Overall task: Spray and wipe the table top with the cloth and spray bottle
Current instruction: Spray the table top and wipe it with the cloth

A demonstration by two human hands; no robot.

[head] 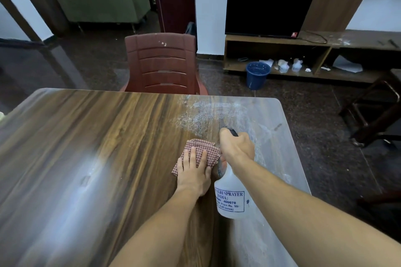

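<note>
A glossy wood-grain table top (97, 147) fills the lower view. My left hand (194, 172) lies flat with straight fingers on a red-and-white checked cloth (208, 149), pressing it to the table. Just to its right, my right hand (236, 147) grips the dark trigger head of a translucent white spray bottle (231, 199) with a printed label, held above the table with the nozzle aimed away from me. White droplets and wet streaks (208, 115) cover the far right part of the table ahead of the nozzle.
A maroon plastic chair (161, 63) stands pushed against the table's far edge. Beyond, on the dark floor, a blue bucket (257, 75) sits by a low TV stand (282, 54) with a television (268, 11). A dark wooden stool (373, 115) is at the right.
</note>
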